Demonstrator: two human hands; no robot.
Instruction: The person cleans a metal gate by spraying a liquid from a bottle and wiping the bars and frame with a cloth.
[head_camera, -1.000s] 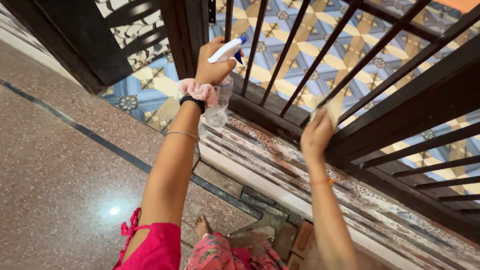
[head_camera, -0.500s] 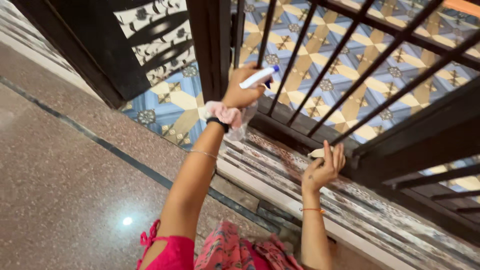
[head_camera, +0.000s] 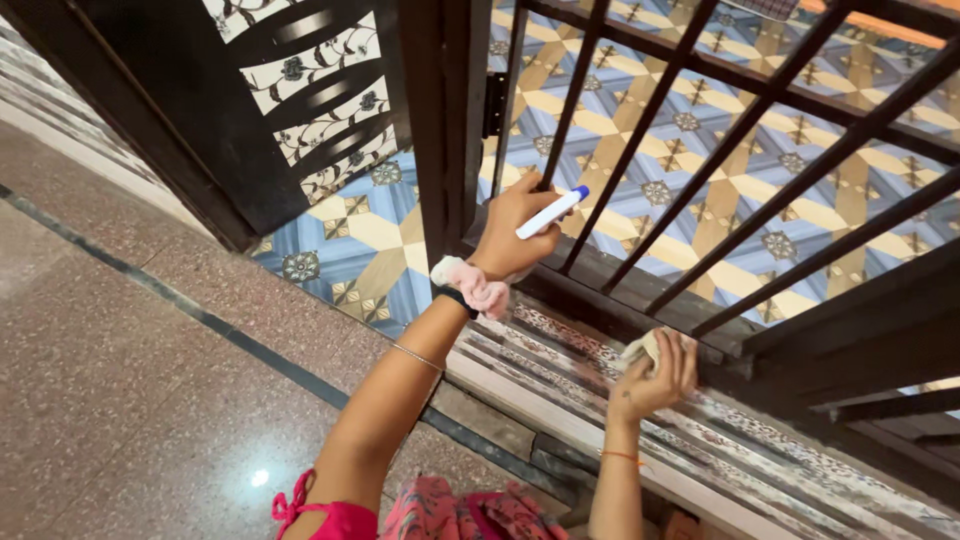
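Up against the dark metal grille, the left hand is raised and clenched around a white spray bottle with a blue tip, the nozzle end sticking out to the right between two slanted bars; the bottle's body is hidden behind the palm. On that wrist sit a pink scrunchie and a black band, with a thin bracelet farther down the forearm. Lower and to the right, the right hand presses a crumpled pale cloth against the grille's bottom rail, its grip closed on the cloth with the fingers curled over it; a thin orange thread circles that wrist. The two hands are apart, the left one higher on the bars and the right one at the foot of them. Below the rail runs a patterned marble sill, stepping down to a speckled reddish stone floor crossed by a dark inlaid stripe. Beyond the bars lies a floor of blue, yellow and white patterned tiles. To the left stands a dark door panel with a pale floral insert. Pink and red clothing shows at the bottom edge.
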